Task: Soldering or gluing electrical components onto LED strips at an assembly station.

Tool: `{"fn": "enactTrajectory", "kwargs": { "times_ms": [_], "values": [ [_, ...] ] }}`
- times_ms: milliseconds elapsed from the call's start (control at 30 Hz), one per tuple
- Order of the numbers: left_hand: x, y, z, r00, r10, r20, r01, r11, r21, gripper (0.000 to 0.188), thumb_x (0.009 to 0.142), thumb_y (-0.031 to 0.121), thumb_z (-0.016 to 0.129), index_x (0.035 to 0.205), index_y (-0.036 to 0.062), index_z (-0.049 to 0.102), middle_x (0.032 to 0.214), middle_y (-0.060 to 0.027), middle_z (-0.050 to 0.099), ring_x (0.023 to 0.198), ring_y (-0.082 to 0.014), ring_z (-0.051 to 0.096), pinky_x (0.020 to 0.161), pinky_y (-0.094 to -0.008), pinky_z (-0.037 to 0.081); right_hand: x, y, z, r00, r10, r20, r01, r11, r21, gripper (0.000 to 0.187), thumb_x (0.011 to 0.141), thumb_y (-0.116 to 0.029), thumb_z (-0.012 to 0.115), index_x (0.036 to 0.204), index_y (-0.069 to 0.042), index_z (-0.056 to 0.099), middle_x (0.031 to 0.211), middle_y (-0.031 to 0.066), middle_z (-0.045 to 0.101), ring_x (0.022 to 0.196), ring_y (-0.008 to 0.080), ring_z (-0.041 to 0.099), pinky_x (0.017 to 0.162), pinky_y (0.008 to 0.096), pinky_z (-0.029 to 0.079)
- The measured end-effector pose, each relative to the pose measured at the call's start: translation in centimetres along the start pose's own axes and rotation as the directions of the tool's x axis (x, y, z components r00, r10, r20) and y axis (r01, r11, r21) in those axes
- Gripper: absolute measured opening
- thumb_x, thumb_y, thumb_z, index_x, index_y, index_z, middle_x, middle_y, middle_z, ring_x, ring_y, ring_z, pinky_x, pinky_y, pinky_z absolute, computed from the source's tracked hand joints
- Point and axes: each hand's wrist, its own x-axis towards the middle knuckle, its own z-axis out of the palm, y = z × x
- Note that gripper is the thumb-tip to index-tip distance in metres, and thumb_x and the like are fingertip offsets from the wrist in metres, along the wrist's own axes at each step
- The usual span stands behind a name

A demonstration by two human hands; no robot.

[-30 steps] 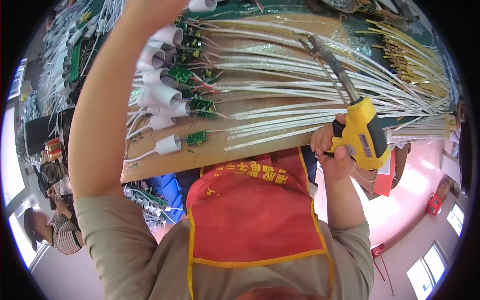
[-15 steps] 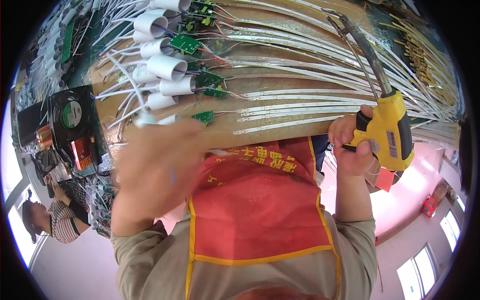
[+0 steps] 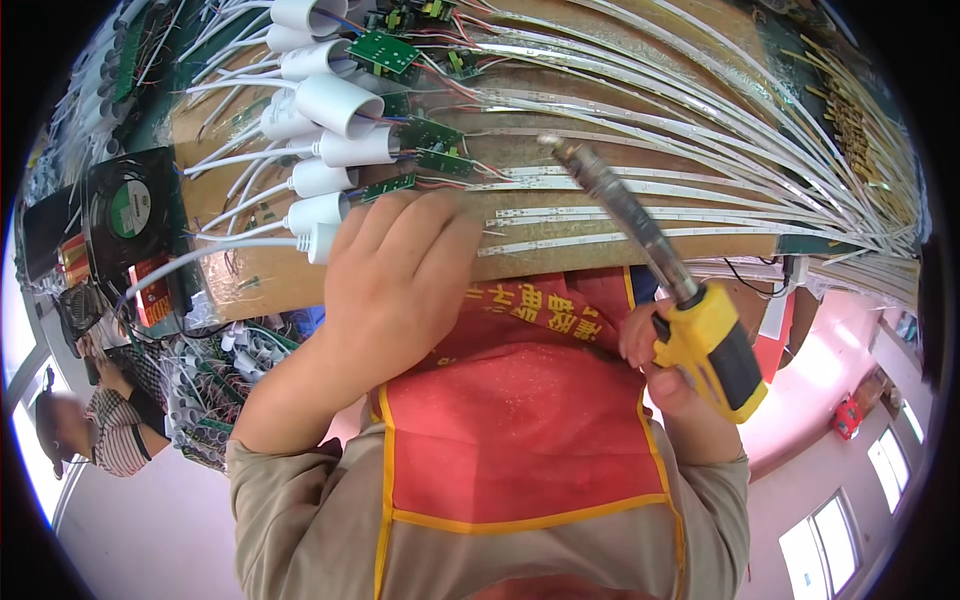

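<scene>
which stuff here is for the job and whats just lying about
Seemingly for the job:
yellow soldering gun, in the right hand
white corded cap, by the left hand
green circuit boards
white LED strips

Seemingly just lying about:
black fan
red box

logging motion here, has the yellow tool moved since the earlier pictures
Yes: against the brown board, the yellow tool has shifted left and down the picture.
</scene>
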Motion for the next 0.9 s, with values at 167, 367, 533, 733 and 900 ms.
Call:
{"fn": "enactTrajectory", "kwargs": {
  "times_ms": [167, 367, 533, 733, 900],
  "values": [
    [0.4, 0.2, 0.2, 1.0, -0.028, -0.003, 0.027, 0.998, -0.061, 0.027, 0.079, -0.002, 0.074, 0.103, 0.0052, 0.068, 0.098, -0.0107, 0.068, 0.084, -0.032, 0.064, 0.073, -0.0416, 0.049, -1.4, 1.2, -0.7, 0.996, -0.037, 0.076, 0.05, 0.983, -0.174, 0.029, 0.086, -0.02, 0.08, 0.101, 0.002, 0.068, 0.079, 0.0076, 0.064, 0.066, 0.0236, 0.062, 0.058, 0.0344, 0.049],
    [0.9, 0.3, 0.0, 0.999, -0.051, -0.006, 0.051, 0.996, -0.071, 0.023, 0.079, -0.002, 0.074, 0.1, 0.0057, 0.067, 0.093, -0.0102, 0.068, 0.081, -0.0318, 0.063, 0.072, -0.0418, 0.048, -1.4, 0.6, -0.3, 0.998, 0.015, 0.055, -0.008, 0.992, -0.123, 0.033, 0.087, -0.02, 0.08, 0.106, 0.002, 0.068, 0.081, 0.0067, 0.063, 0.069, 0.0211, 0.062, 0.06, 0.034, 0.049],
    [0.8, 0.3, 0.0, 0.998, -0.057, 0.02, 0.058, 0.996, -0.073, 0.022, 0.079, -0.002, 0.074, 0.098, 0.0061, 0.067, 0.09, -0.0094, 0.068, 0.081, -0.0315, 0.063, 0.072, -0.0415, 0.048, 1.6, -2.2, 2.4, 0.996, 0.089, -0.028, -0.086, 0.993, 0.086, 0.055, 0.087, -0.033, 0.085, 0.122, 0.004, 0.064, 0.087, 0.0047, 0.062, 0.077, 0.0152, 0.058, 0.069, 0.0312, 0.048],
    [0.9, 0.5, -0.3, 0.994, -0.085, 0.071, 0.089, 0.995, -0.046, 0.019, 0.08, 0.0, 0.074, 0.096, 0.0068, 0.067, 0.088, -0.0089, 0.067, 0.08, -0.0308, 0.063, 0.072, -0.041, 0.047, 4.9, -1.2, 2.5, 0.999, 0.026, 0.021, -0.024, 0.996, -0.084, 0.07, 0.088, -0.047, 0.081, 0.139, -0.008, 0.053, 0.082, -0.0021, 0.058, 0.069, 0.013, 0.056, 0.098, 0.0489, 0.044],
    [0.8, 0.5, -0.2, 0.995, -0.075, 0.065, 0.077, 0.996, -0.036, 0.019, 0.08, 0.001, 0.075, 0.097, 0.0074, 0.068, 0.089, -0.0084, 0.067, 0.08, -0.0307, 0.063, 0.072, -0.041, 0.047, 5.4, -0.2, 2.6, 1.0, 0.0, 0.01, 0.002, 0.992, -0.13, 0.065, 0.088, -0.042, 0.08, 0.136, -0.007, 0.055, 0.084, -0.0009, 0.06, 0.072, 0.0146, 0.058, 0.096, 0.0468, 0.046]
  ]
}}
